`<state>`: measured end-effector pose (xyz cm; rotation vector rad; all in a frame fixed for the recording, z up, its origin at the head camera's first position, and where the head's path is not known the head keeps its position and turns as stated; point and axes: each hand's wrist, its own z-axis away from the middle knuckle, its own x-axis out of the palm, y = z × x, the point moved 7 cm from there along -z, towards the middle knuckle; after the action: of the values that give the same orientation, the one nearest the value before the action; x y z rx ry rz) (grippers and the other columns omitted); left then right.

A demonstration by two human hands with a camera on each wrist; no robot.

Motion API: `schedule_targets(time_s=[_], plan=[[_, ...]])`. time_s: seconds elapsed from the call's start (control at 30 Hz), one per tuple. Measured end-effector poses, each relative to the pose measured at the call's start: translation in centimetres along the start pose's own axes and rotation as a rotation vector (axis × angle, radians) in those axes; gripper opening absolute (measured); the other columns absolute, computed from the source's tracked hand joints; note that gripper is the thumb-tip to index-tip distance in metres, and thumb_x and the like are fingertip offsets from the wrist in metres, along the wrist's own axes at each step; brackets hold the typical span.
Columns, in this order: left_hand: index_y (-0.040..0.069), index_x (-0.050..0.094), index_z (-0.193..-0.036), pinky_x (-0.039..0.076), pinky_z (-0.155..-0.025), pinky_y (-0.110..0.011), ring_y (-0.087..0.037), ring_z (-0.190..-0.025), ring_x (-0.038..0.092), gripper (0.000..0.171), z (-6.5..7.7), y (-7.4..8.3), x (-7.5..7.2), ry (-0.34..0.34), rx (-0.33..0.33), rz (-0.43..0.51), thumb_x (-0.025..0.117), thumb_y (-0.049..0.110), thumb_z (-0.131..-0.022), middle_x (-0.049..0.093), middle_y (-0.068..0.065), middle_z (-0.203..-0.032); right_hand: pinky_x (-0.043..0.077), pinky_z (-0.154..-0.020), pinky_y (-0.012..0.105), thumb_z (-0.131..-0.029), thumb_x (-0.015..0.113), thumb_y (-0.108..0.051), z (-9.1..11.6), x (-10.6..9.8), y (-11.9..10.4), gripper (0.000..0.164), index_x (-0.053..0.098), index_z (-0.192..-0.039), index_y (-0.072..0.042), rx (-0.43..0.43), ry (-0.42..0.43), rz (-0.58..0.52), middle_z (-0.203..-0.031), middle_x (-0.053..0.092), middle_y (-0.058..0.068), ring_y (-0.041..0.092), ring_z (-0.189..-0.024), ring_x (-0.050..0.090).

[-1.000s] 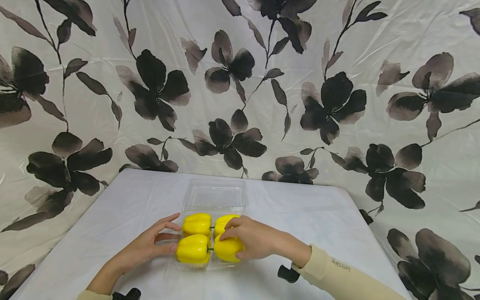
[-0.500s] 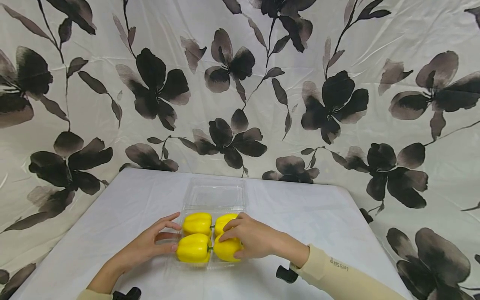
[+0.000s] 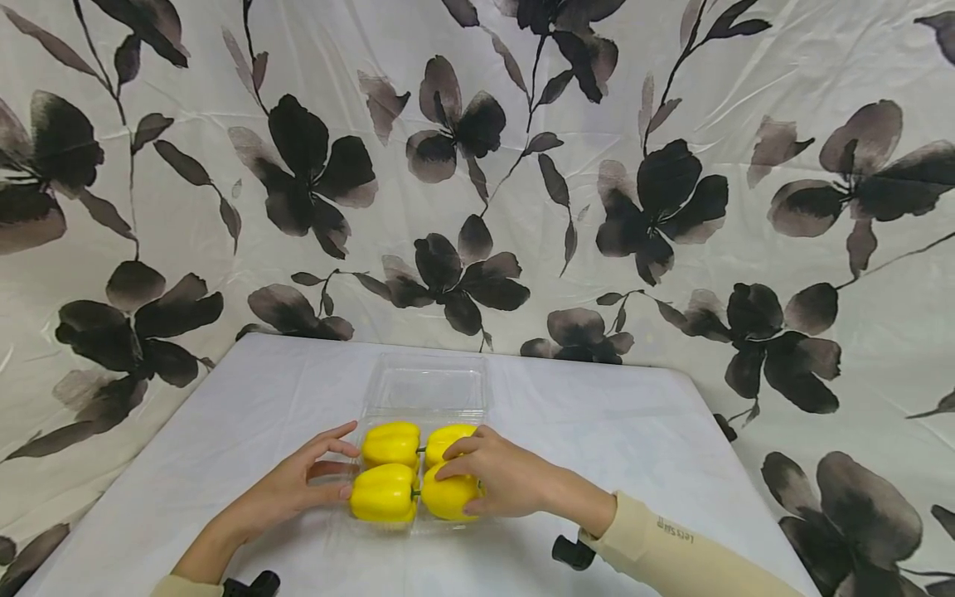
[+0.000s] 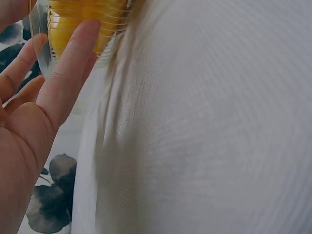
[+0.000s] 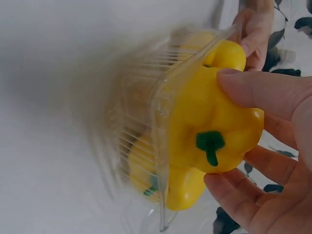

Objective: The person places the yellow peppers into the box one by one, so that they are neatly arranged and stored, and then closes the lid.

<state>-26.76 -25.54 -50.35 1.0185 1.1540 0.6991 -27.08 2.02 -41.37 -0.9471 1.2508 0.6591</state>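
Lettering (image 3: 675, 531) on the beige right sleeve (image 3: 686, 559) seems to read "LetsSlim". We see a white cloth-covered table (image 3: 597, 431) before a white sheet (image 3: 552, 240) printed with black-grey flowers (image 3: 442, 265). Our right hand (image 3: 515, 474) grips a rounded yellow bell pepper (image 3: 445, 495), near right in a hinged clear plastic container (image 3: 427, 390), green stem (image 5: 211, 144) rightward, long axis crosswise; our left hand (image 3: 302, 481), fingers extended, touches the container's left side.

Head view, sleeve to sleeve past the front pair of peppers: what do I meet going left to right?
Left sleeve → left hand → front-left yellow pepper → front-right yellow pepper → right hand → right sleeve.
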Motion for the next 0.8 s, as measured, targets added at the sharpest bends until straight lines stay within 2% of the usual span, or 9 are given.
schedule_targets(time_s=[0.23,0.47,0.57,0.7,0.8], plan=[[0.014,0.059,-0.135,0.048,-0.112,-0.063,-0.043,-0.139,0.053,0.049,0.1,0.0,0.0,0.006,-0.002,-0.004,0.083,0.030,-0.094,0.018,-0.008,-0.177,0.044,-0.104,0.030,-0.089,0.089,-0.022,0.2,0.3,0.2,0.050,0.073,-0.136,-0.023,-0.016,0.032,-0.023,-0.145,0.065,0.001,0.021,-0.130,0.052],[0.014,0.059,-0.135,0.050,-0.112,-0.061,-0.042,-0.138,0.054,0.051,-0.1,0.1,0.0,0.012,-0.014,-0.013,0.083,0.031,-0.094,0.018,-0.009,-0.177,0.043,-0.099,0.027,-0.087,0.091,-0.024,0.5,0.6,0.5,0.052,0.073,-0.135,-0.024,-0.026,0.063,-0.031,-0.145,0.065,0.000,0.019,-0.126,0.053],[0.014,0.058,-0.135,0.050,-0.112,-0.060,-0.042,-0.138,0.055,0.051,-0.1,0.1,0.0,0.011,-0.016,-0.013,0.083,0.031,-0.094,0.018,-0.009,-0.177,0.043,-0.108,0.035,-0.086,0.092,-0.024,0.6,0.8,0.7,0.052,0.073,-0.135,-0.024,-0.029,0.079,-0.035,-0.145,0.065,-0.001,0.020,-0.128,0.053],[0.013,0.058,-0.135,0.050,-0.112,-0.060,-0.041,-0.137,0.055,0.051,-0.2,0.1,0.0,0.011,-0.015,-0.012,0.083,0.031,-0.094,0.018,-0.010,-0.177,0.037,-0.122,0.051,-0.086,0.092,-0.025,0.8,1.1,0.9,0.054,0.072,-0.136,-0.025,-0.032,0.090,-0.046,-0.147,0.063,-0.001,0.022,-0.133,0.053],[0.013,0.059,-0.135,0.050,-0.111,-0.060,-0.042,-0.137,0.055,0.050,-0.2,0.1,0.1,0.011,-0.015,-0.011,0.083,0.031,-0.094,0.018,-0.010,-0.177,0.035,-0.124,0.056,-0.087,0.091,-0.026,1.0,1.2,1.1,0.054,0.071,-0.138,-0.026,-0.031,0.072,-0.063,-0.150,0.062,-0.001,0.023,-0.134,0.052]])
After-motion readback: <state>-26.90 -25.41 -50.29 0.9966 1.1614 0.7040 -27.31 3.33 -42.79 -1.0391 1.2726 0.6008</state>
